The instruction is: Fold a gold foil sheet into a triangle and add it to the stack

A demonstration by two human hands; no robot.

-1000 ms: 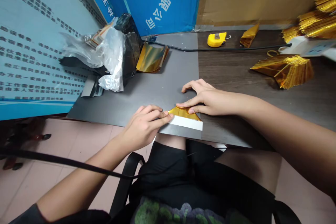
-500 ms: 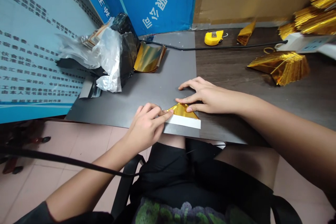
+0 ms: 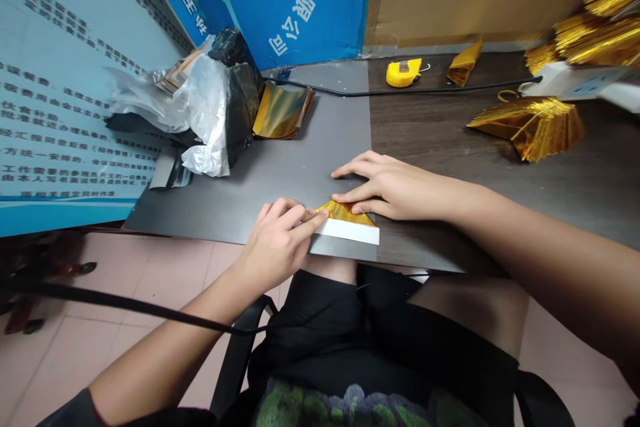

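A sheet of gold foil paper, folded to slanting sides with a white strip along its near edge, lies at the desk's front edge. My left hand holds its left end down, the index fingertip on the foil and the other fingers curled; its thumb is partly hidden. From the right comes my right hand, fingers spread, with the index fingertip at the fold's top and the thumb on its right slope. The right middle finger reaches out over the desk beyond the paper.
A stack of gold foil sheets leans by a black and clear plastic bag. Along the back are a yellow tape measure, a small folded gold piece and a black cable. Bundled gold pieces lie right, near a white power strip.
My right hand shifts very slightly toward me and left over the folded foil. My left hand keeps its place on the left end. The whole view slides a little left.
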